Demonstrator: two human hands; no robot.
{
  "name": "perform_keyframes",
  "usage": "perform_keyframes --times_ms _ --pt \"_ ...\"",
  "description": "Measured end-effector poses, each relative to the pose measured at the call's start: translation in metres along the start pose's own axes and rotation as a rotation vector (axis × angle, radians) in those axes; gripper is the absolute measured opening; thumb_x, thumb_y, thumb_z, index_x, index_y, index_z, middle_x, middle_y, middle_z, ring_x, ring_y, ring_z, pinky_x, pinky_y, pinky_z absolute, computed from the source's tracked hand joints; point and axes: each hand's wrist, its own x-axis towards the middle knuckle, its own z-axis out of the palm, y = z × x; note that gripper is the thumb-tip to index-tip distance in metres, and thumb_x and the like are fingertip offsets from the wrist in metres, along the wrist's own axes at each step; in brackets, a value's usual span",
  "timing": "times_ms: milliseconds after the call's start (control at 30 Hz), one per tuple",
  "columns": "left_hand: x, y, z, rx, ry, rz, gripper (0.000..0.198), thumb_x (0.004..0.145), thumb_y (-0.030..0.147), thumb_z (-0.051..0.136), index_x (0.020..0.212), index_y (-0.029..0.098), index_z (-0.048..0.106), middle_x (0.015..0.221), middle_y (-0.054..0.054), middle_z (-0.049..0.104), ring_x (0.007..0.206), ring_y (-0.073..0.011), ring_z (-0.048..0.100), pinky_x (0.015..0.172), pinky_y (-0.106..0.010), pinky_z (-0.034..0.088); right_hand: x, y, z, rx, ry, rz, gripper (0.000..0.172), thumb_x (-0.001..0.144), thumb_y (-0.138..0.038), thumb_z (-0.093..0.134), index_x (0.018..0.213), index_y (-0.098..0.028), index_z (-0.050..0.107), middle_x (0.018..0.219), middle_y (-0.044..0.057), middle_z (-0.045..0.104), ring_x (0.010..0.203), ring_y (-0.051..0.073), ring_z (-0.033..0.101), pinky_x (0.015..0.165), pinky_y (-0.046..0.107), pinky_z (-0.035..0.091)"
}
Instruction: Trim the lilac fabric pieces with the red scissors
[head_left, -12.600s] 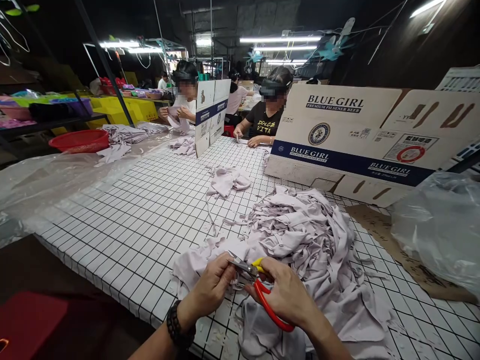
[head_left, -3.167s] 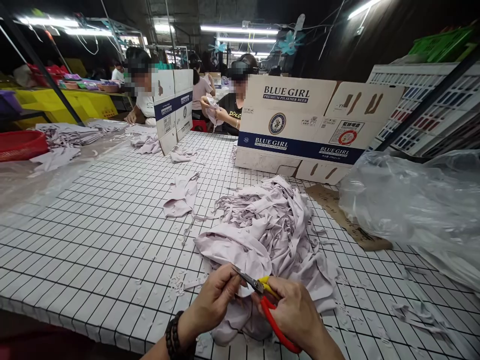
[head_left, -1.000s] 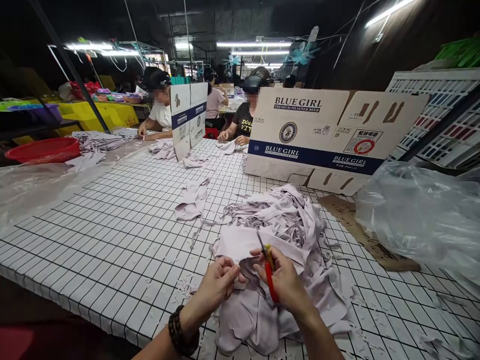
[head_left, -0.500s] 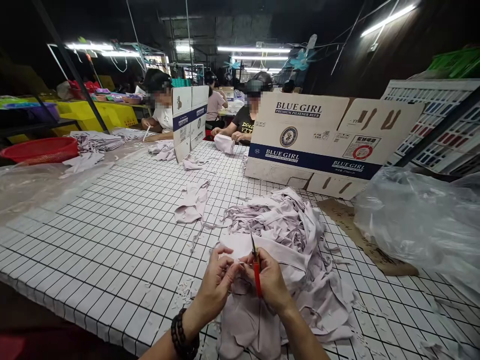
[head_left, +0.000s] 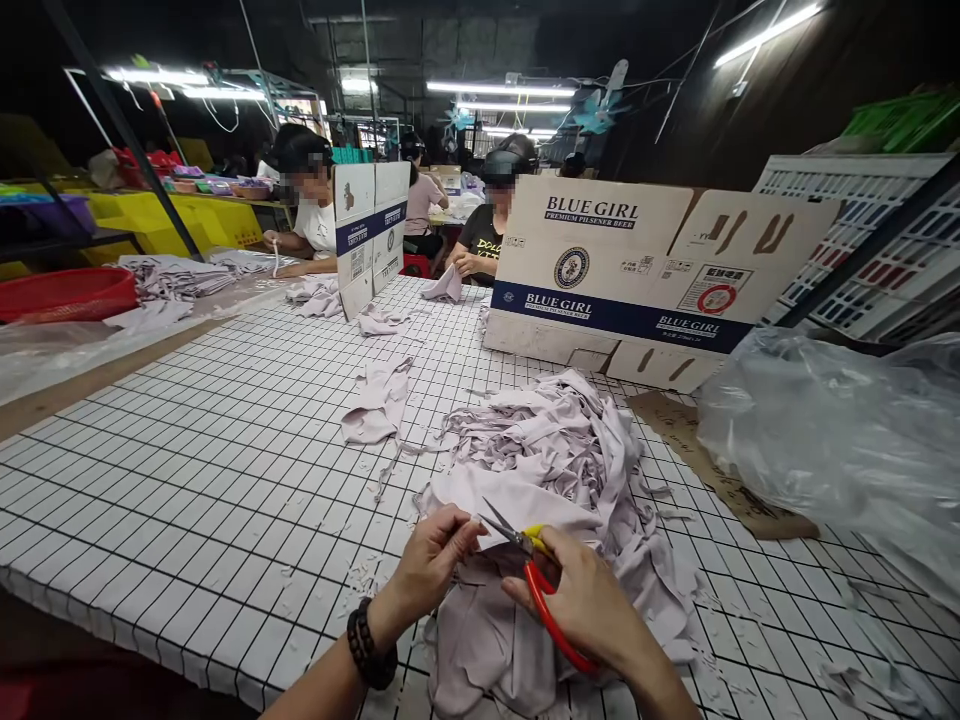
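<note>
My left hand pinches the edge of a pale pinkish fabric piece between thumb and forefinger. Wrapped in my right hand is a pair of scissors with red and yellow handles. Their blades are parted and point up and left, close to the left fingertips and the fabric edge. A large heap of the same fabric lies just beyond both hands. More fabric spreads under and between my forearms, partly hidden.
A checked cloth covers the table, strewn with small scraps. Another fabric piece lies left of the heap. Cardboard panels stand at the back. Clear plastic and brown paper are at the right. Two co-workers sit across the table.
My right hand has moved right and away from the left fingers. The scissors have swung from near upright to pointing left, blades now apart. The left hand keeps its pinch.
</note>
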Motion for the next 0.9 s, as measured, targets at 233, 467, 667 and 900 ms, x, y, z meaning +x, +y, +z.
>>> perform_keyframes --times_ms 233,467,667,900 --pt "-0.002 0.002 -0.001 0.160 -0.078 0.115 0.027 0.096 0.033 0.045 0.081 0.016 0.061 0.075 -0.002 0.056 0.071 -0.0150 0.054 0.066 -0.026 0.042 -0.001 -0.011 0.004 -0.025 -0.041 0.039 0.024 0.071 -0.038 0.069 0.076 -0.023 0.051 0.078 0.000 0.063 0.071 0.020 0.056 0.062 0.028 0.036" --pt "-0.005 0.004 -0.001 0.139 -0.103 0.112 0.027 0.096 0.032 0.044 0.078 0.017 0.056 0.075 -0.002 0.053 0.068 -0.0145 0.052 0.064 -0.026 0.042 -0.002 -0.015 0.003 -0.057 -0.030 0.045 0.024 0.072 -0.037 0.068 0.075 -0.023 0.049 0.077 0.000 0.063 0.071 0.020 0.056 0.061 0.027 0.034" --pt "-0.005 0.003 -0.002 0.129 -0.116 0.104 0.025 0.096 0.032 0.044 0.080 0.017 0.055 0.074 -0.001 0.052 0.066 -0.0143 0.053 0.063 -0.026 0.043 -0.003 -0.015 0.004 -0.073 -0.014 0.028 0.023 0.074 -0.039 0.066 0.074 -0.023 0.049 0.076 0.000 0.063 0.070 0.019 0.056 0.060 0.027 0.033" --pt "-0.004 0.007 -0.002 0.159 -0.123 0.119 0.029 0.097 0.035 0.043 0.077 0.018 0.054 0.073 -0.001 0.053 0.068 -0.0149 0.053 0.065 -0.026 0.042 -0.003 -0.012 0.004 -0.087 -0.008 0.014 0.023 0.075 -0.042 0.065 0.071 -0.023 0.053 0.071 -0.001 0.063 0.067 0.019 0.057 0.060 0.026 0.034"
